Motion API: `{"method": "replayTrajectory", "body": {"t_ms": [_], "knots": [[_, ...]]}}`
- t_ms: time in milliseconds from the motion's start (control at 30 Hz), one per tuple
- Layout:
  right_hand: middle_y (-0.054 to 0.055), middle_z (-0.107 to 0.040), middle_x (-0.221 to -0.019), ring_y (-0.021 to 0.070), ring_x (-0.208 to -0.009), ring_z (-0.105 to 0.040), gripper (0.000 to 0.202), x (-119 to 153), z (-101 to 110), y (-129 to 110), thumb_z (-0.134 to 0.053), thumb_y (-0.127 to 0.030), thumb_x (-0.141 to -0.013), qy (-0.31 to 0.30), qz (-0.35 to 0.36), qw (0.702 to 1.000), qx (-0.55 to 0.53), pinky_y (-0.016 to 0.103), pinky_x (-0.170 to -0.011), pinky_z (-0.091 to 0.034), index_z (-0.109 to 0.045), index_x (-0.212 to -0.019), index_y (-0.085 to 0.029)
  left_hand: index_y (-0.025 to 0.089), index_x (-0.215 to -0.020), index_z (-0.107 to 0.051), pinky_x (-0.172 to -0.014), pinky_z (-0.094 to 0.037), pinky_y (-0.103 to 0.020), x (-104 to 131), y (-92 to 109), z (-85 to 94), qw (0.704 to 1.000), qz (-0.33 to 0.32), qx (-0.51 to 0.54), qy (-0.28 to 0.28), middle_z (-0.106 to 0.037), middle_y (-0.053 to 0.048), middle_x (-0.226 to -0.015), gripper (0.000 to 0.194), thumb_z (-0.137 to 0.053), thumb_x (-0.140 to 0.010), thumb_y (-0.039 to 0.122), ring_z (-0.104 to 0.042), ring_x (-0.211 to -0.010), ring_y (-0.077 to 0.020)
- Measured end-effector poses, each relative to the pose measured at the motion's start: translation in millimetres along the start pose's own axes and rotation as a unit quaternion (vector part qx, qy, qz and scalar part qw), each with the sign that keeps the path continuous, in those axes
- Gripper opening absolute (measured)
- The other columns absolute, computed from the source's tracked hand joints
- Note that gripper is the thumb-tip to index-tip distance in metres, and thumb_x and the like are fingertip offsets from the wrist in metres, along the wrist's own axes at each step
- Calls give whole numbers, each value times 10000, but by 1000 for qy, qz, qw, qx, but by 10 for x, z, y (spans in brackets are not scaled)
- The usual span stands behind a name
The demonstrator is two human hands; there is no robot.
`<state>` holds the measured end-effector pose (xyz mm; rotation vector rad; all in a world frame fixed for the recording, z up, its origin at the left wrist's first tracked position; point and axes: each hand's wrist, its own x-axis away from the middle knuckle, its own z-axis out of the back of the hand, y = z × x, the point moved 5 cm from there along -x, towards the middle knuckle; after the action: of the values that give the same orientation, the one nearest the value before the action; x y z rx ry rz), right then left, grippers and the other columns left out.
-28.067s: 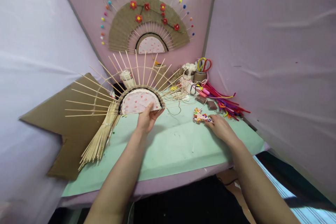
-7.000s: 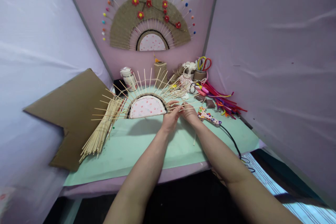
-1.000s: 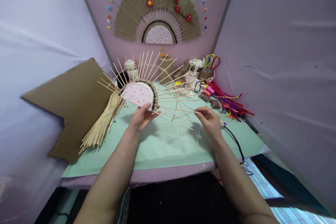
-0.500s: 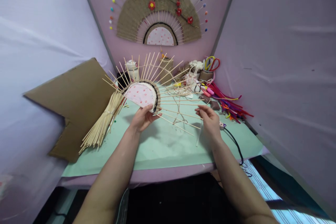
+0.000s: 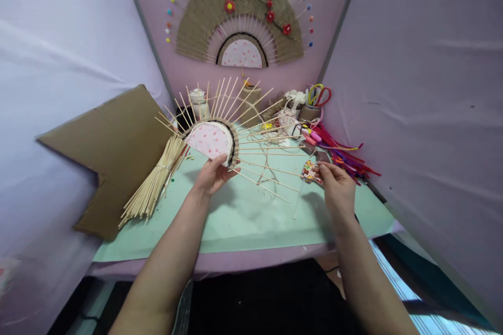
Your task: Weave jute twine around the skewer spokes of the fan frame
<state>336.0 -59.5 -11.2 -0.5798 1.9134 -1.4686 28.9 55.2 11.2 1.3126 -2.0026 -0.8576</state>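
My left hand (image 5: 213, 175) grips the lower right corner of a half-round fan base (image 5: 208, 138), with the thumb on its face. The base is white with pink dots, edged by a black cord and a woven tan band. Thin wooden sticks (image 5: 271, 170) radiate from the rim. My right hand (image 5: 337, 183) is right of the lowest stick tips, its thumb and fingers pinched together; what they hold, if anything, is hidden. By its fingertips is a colourful patterned tool (image 5: 308, 171), probably a glue gun, partly covered by the hand. A thin translucent stick (image 5: 297, 204) extends below it.
A bundle of wooden sticks (image 5: 155, 180) leans by brown cardboard (image 5: 106, 141) on the left. Behind stand a white bottle (image 5: 199, 103), a twine spool (image 5: 250, 104) and a cup with scissors (image 5: 310, 111). Coloured pipe cleaners (image 5: 341, 152) lie right. A finished fan (image 5: 188, 29) hangs behind.
My right hand has moved to the right, away from the stick tips, uncovering the patterned tool. The left hand and the fan base have barely moved.
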Motion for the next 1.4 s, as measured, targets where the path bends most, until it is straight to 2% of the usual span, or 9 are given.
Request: {"method": "replayTrajectory", "body": {"t_ms": [133,267,433,733,967,1100,1200,1267,1400], "knots": [[42,-703,-647,158,-600,-628,420,239,-237,-103,-642,-580,-830,-199,21,976,86,322,-661,-554,-716,-708,-185,117,-925,-639,-591,-604,-220,16,-13,-11,1000,8,-6,-8,-737,-51,-766,122,-640,-805,137,-720,-675,-150],[76,-761,-1041,241,-1006,-692,369,488,-563,-168,-677,-540,-826,-319,-16,948,-15,419,-963,-510,-732,-1024,-234,124,-950,-636,-596,-601,-224,31,-21,-29,1000,15,-6,-4,-737,-49,-777,148,-630,-803,130,-714,-675,-149],[56,-572,-1433,287,-1361,-491,597,621,-854,-358,-698,-616,-718,-310,-138,898,-280,499,-1169,-335,-648,-1223,-300,131,-940,-635,-626,-604,-215,8,-50,-22,1000,23,7,18,-736,-44,-770,130,-639,-809,129,-708,-657,-135],[43,-587,-1394,233,-1390,-457,472,650,-1071,-377,-632,-601,-769,-230,-220,871,-375,442,-1182,-346,-640,-1122,-289,129,-998,-636,-665,-605,-225,-84,-158,-13,998,52,-2,37,-739,-49,-781,151,-613,-850,111,-701,-656,-127],[59,-676,-1250,257,-1349,-503,382,572,-1057,-317,-670,-564,-756,-208,-247,874,-363,472,-1176,-356,-668,-1003,-273,124,-960,-683,-699,-594,-356,228,-149,86,966,144,-209,-54,-732,-179,-934,452,-635,-840,558,-717,-850,-265],[63,-670,-1260,262,-1340,-512,386,555,-1053,-308,-665,-584,-763,-224,-235,879,-349,477,-1147,-396,-667,-999,-279,194,-916,-706,-988,-485,-483,420,276,147,843,-163,-510,41,-713,-142,-1031,356,-848,-648,380,-624,-1108,-335],[63,-670,-1261,263,-1343,-509,385,545,-1050,-303,-655,-590,-771,-228,-230,879,-350,480,-1145,-397,-669,-1002,-282,251,-1163,-676,-1208,-124,-546,336,463,-62,726,-339,-599,-1,-542,-125,-1434,597,-843,-595,172,-357,-1430,-342],[58,-671,-1260,256,-1351,-502,372,532,-1052,-302,-656,-582,-774,-230,-235,874,-357,468,-1157,-384,-670,-993,-282,283,-1166,-688,-1217,-10,-528,113,449,-190,713,-325,-613,-98,-558,-95,-1434,556,-763,-649,94,-353,-1449,-302],[47,-652,-1297,242,-1367,-486,368,466,-1035,-354,-647,-575,-784,-234,-226,875,-358,452,-1155,-390,-668,-1017,-292,305,-1058,-741,-1223,-107,-478,-274,453,-365,782,-239,-541,-196,-702,-59,-1242,397,-660,-731,95,-573,-1265,-236]]}}
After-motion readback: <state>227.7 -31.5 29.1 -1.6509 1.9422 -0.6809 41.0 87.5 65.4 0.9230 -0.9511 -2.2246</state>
